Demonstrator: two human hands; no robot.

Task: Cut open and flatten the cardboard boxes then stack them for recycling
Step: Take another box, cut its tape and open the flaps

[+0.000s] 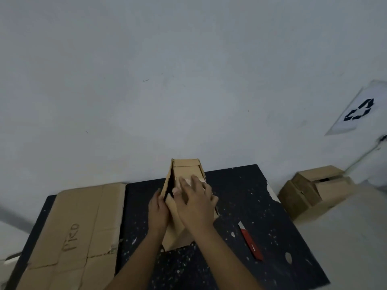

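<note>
Box (185, 170) stands at the middle of the black mat (240, 195), against the wall (188, 80), partly collapsed with a dark gap open along its left edge. Left hand (158, 208) holds the box's left side, fingers curled against the cardboard. Right hand (194, 203) lies flat on the top face, fingers straight and slightly spread. Flattened cardboard (77, 233) (handwriting on it) lies on the mat's left part. Red knife (250, 241) lies right of the box, apart from it. Two boxes (314, 189) sit beyond the mat's right edge, below a recycling sign (359, 109).
</note>
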